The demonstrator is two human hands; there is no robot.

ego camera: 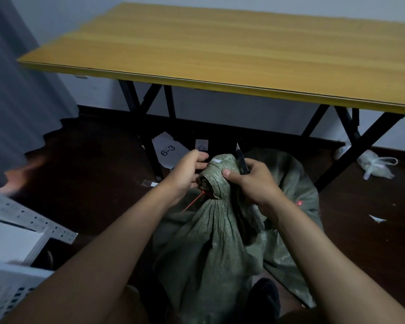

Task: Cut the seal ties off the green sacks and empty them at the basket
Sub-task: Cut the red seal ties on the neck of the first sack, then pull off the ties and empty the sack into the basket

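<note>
The sack (211, 230) stands on the floor in front of the table (220, 50), partly under its near edge. Left of the sack lies a perforated basket (7, 291); behind it, under the table, a sheet of paper (167, 149); to its right, a tied plastic bag (372, 163).

Coarse woven sack (211, 230) (faintly shiny), smooth wood-grain table (220, 47), glossy floor (91, 171).

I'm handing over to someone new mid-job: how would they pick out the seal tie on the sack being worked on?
Start at the wooden table; on the dark floor in front of it stands a green sack with a bunched neck held between the left hand and right hand. The seal tie is the thin red strand sticking out left of the neck, the only red line on the green weave.
</note>
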